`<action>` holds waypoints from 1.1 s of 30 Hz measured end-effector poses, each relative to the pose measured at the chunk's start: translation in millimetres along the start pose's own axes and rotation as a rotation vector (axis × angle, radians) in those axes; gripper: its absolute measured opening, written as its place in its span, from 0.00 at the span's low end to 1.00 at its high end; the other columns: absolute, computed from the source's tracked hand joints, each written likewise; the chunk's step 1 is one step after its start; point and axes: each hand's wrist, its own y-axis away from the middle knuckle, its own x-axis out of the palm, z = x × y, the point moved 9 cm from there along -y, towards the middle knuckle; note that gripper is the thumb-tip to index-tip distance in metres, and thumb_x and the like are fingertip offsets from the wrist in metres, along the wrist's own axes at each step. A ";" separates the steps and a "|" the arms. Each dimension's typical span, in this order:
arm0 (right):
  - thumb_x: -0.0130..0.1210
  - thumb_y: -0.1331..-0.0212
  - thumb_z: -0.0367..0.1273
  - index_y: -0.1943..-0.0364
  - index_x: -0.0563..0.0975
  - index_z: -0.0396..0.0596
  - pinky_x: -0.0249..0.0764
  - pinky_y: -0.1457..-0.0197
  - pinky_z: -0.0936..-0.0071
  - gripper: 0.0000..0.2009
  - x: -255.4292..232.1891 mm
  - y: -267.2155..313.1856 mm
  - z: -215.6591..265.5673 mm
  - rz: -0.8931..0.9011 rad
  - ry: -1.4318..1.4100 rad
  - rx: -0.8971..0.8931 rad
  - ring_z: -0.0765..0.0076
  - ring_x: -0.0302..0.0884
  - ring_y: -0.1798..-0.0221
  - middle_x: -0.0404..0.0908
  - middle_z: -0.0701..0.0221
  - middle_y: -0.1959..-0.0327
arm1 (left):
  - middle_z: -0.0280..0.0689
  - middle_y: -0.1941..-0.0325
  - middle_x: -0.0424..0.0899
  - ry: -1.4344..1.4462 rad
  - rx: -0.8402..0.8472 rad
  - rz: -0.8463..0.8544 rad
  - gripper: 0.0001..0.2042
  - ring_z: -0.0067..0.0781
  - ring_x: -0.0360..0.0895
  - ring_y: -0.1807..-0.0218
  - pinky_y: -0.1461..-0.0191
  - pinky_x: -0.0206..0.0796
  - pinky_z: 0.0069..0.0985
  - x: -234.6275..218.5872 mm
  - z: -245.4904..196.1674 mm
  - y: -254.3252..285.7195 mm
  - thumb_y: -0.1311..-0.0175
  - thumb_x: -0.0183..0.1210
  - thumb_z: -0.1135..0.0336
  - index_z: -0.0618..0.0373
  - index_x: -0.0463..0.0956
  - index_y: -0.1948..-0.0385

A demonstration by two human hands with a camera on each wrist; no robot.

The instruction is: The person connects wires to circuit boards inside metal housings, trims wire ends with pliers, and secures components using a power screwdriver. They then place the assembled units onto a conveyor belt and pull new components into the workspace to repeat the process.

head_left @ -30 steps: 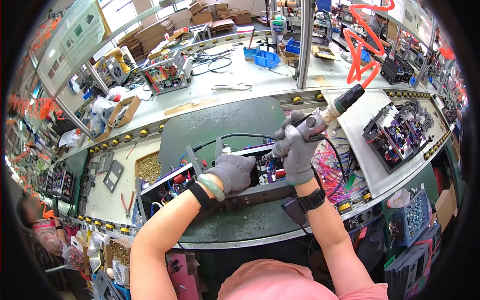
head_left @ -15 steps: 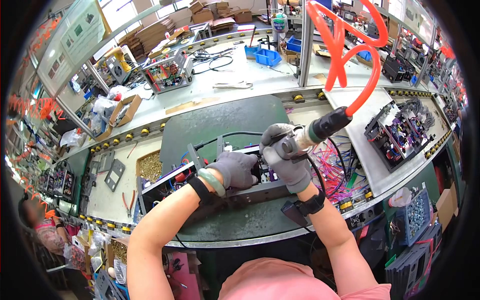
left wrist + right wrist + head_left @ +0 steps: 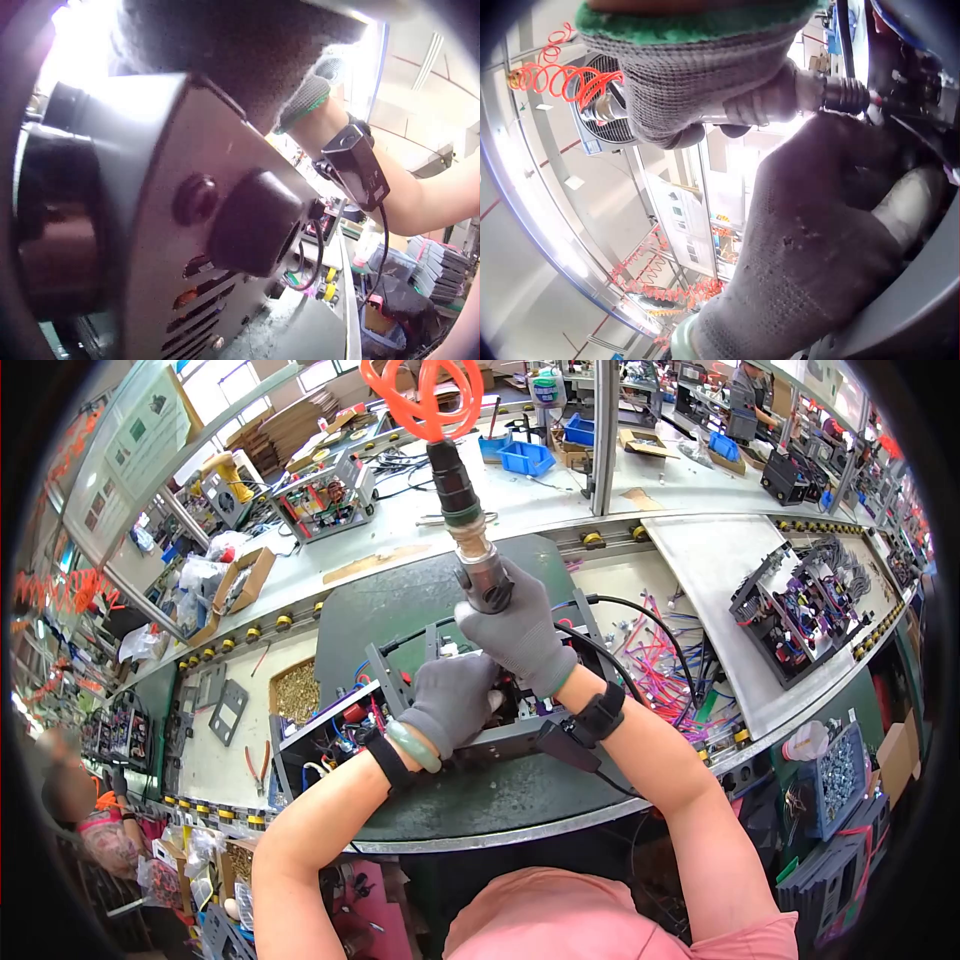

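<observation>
A long dark metal chassis (image 3: 510,738) packed with wiring and circuit parts lies on the green mat (image 3: 430,582). My gloved right hand (image 3: 522,632) grips an air screwdriver (image 3: 472,538), held upright over the chassis with its bit end down among the parts. In the right wrist view the screwdriver's narrow nose (image 3: 845,94) points just past the left fingers. My gloved left hand (image 3: 447,703) reaches over the chassis's front wall, thumb bent inward. Its fingertips are hidden among the parts, so I cannot tell what they hold. Slots and round black fittings mark the chassis panel (image 3: 161,195) in the left wrist view.
An orange coiled hose (image 3: 425,400) rises from the screwdriver. Pink and red wires (image 3: 670,670) spread right of the chassis, beside a second wired unit (image 3: 800,600) on a metal plate. Pliers (image 3: 257,762) and a box of small brass-coloured parts (image 3: 297,685) lie to the left.
The right hand has carried the screwdriver leftward and tipped it upright; its hose has swung left too. The left hand has stayed at the chassis with a small shift.
</observation>
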 end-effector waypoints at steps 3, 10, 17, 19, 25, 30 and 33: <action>0.62 0.53 0.27 0.60 0.77 0.41 0.77 0.56 0.73 0.14 -0.4 6.6 -6.9 -0.023 -0.101 -0.004 0.80 0.80 0.63 0.85 0.71 0.65 | 0.42 0.66 0.85 0.061 -0.053 0.052 0.11 0.42 0.84 0.60 0.58 0.75 0.38 -2.4 1.9 1.3 0.43 0.64 0.58 0.51 0.83 0.61; 0.63 0.51 0.27 0.61 0.77 0.42 0.73 0.57 0.80 0.12 -1.5 7.9 -4.1 0.094 -0.228 0.022 0.84 0.74 0.65 0.79 0.77 0.69 | 0.41 0.57 0.83 1.519 -0.626 -0.258 0.14 0.31 0.80 0.56 0.48 0.72 0.27 -6.5 82.8 35.7 0.35 0.54 0.74 0.68 0.75 0.49; 0.55 0.44 0.21 0.48 0.71 0.48 0.72 0.54 0.82 0.18 -44.1 66.9 79.8 -0.066 -0.520 0.122 0.80 0.75 0.58 0.76 0.74 0.59 | 0.25 0.73 0.73 1.946 -0.638 0.016 0.18 0.12 0.58 0.83 0.81 0.49 0.13 9.9 -29.8 138.4 0.24 0.47 0.57 0.58 0.71 0.42; 0.61 0.45 0.25 0.47 0.72 0.48 0.74 0.58 0.77 0.20 -50.7 100.5 98.5 -0.073 -0.958 0.116 0.75 0.76 0.59 0.76 0.73 0.61 | 0.27 0.77 0.73 1.982 -0.640 0.045 0.17 0.14 0.59 0.83 0.82 0.48 0.16 32.8 -53.2 142.6 0.24 0.47 0.58 0.61 0.73 0.46; 0.67 0.51 0.42 0.47 0.71 0.51 0.71 0.66 0.70 0.27 -90.4 167.5 99.7 -0.422 -0.558 0.004 0.73 0.72 0.71 0.73 0.71 0.65 | 0.26 0.75 0.71 1.989 -0.613 0.222 0.14 0.15 0.59 0.81 0.80 0.48 0.16 70.4 -85.4 138.2 0.25 0.49 0.62 0.60 0.73 0.47; 0.59 0.53 0.38 0.44 0.69 0.50 0.72 0.60 0.66 0.28 -98.1 174.4 95.7 -0.514 -0.592 0.007 0.72 0.73 0.69 0.72 0.70 0.62 | 0.28 0.69 0.71 2.252 -0.581 0.133 0.14 0.14 0.58 0.77 0.74 0.52 0.15 56.0 -84.2 139.8 0.26 0.49 0.65 0.57 0.72 0.43; 0.58 0.51 0.37 0.41 0.68 0.50 0.72 0.57 0.64 0.29 -93.3 175.9 93.4 -0.511 -0.617 0.001 0.72 0.73 0.67 0.72 0.69 0.60 | 0.26 0.72 0.70 2.268 -0.575 0.091 0.14 0.14 0.57 0.80 0.76 0.51 0.15 68.5 -79.8 149.3 0.25 0.51 0.60 0.54 0.73 0.45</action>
